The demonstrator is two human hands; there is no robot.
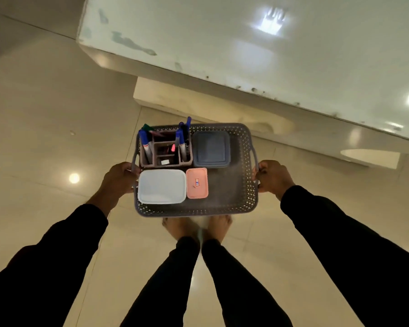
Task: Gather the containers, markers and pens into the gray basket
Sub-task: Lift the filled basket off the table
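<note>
Fingers of left hand (121, 177) and right hand (272, 177) curl around gray basket (243, 147) handles.

Basket (243, 204) right-front floor bare; organizer (165, 149), three containers fill rest.

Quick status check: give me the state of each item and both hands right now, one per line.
gray basket: held off the floor by both handles, roughly level.
left hand: grips the left handle.
right hand: grips the right handle.
pen organizer: upright in the basket's far left corner, markers standing in it.
white container: lid on, near left.
pink container: lid on, beside the white one.
blue-gray container: lid on, far side.
</note>
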